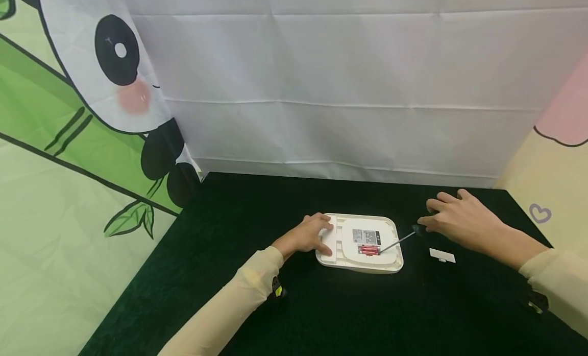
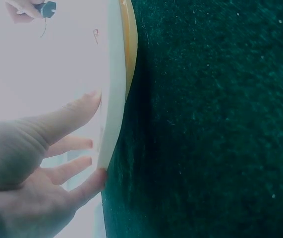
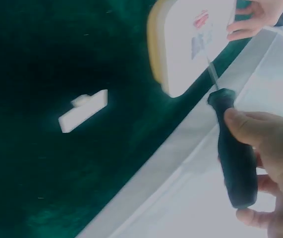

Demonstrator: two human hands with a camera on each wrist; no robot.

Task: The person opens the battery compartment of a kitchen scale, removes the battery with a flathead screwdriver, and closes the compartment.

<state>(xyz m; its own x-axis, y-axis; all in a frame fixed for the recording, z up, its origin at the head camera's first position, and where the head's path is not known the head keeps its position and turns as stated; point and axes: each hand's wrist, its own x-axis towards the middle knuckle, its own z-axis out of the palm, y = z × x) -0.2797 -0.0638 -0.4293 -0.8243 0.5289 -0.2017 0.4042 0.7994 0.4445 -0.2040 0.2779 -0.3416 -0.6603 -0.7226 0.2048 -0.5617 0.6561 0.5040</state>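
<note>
A flat white plastic device with rounded corners lies on the dark green tabletop, its label facing up. Red batteries sit in a compartment beside the label. My left hand rests over the device's left end, thumb and fingers spread on it; up close, the fingertips are at its rim. My right hand grips the dark handle of a screwdriver. Its thin metal shaft slants down to the left, with the tip at the batteries.
A small white battery cover with a tab lies on the dark cloth, right of the device. White fabric hangs behind the table, and printed cartoon cloth covers the left side.
</note>
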